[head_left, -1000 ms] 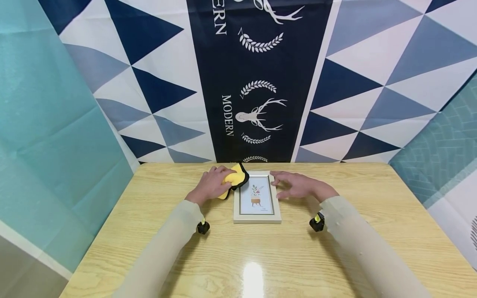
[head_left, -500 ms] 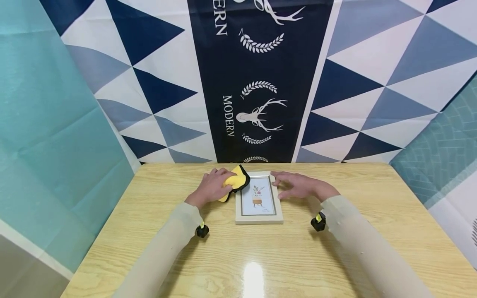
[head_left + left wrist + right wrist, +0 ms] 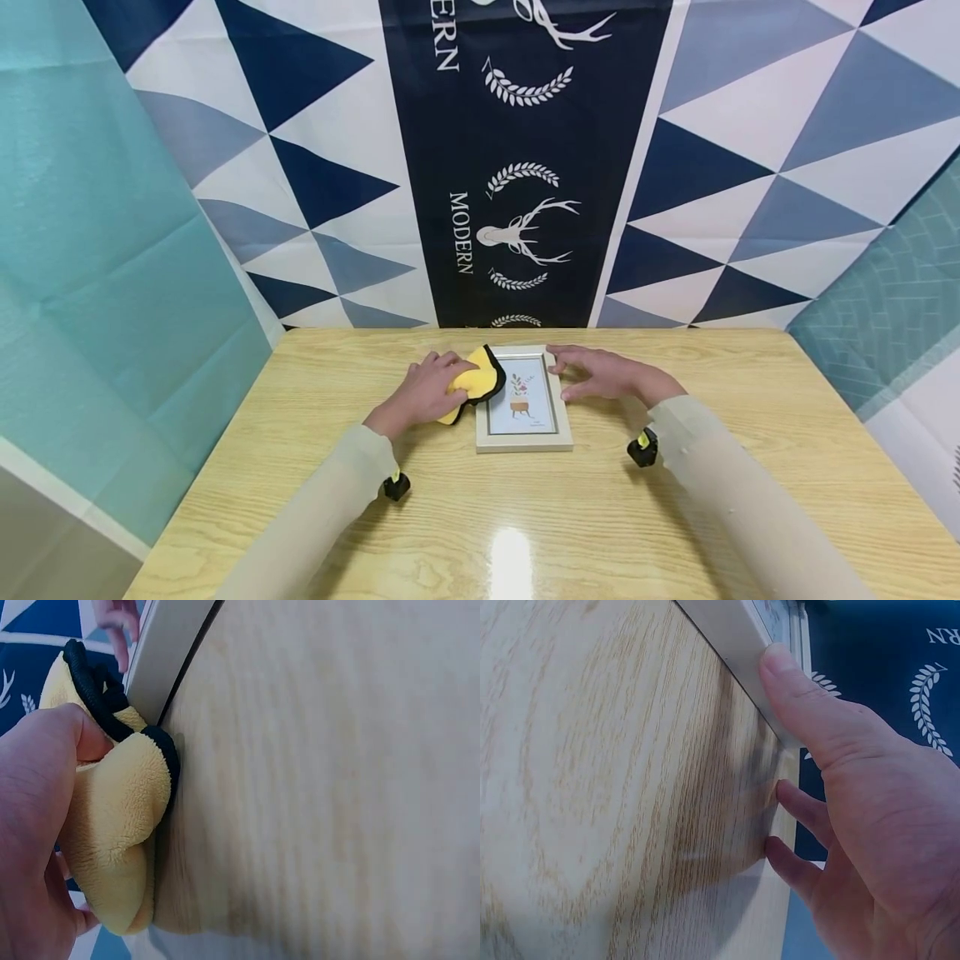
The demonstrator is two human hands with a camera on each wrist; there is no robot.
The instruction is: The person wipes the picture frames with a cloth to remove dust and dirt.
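A cream picture frame (image 3: 525,444) lies flat on the table, its print showing a potted plant. My left hand (image 3: 422,390) holds a folded yellow cloth (image 3: 474,379) with black trim, thumb and fingers around it. The cloth covers part of the frame's left border. Up close in the left wrist view, the yellow cloth (image 3: 116,825) meets the frame's side (image 3: 169,656). On the opposite side, my right hand (image 3: 600,372) touches the frame, index finger at the far right corner. In the right wrist view its thumb (image 3: 799,697) rests against the frame's edge, with two other fingers bent near the tabletop.
The wooden table (image 3: 510,500) extends around the frame toward me and to both sides. Behind its back edge hangs a patterned cloth backdrop (image 3: 405,167). A teal side panel (image 3: 120,292) stands at the left. Small black wrist cameras (image 3: 642,450) hang below the sleeves.
My left hand and the yellow cloth have slid nearer to me along the frame's left border. The right hand keeps its place at the frame's right side.
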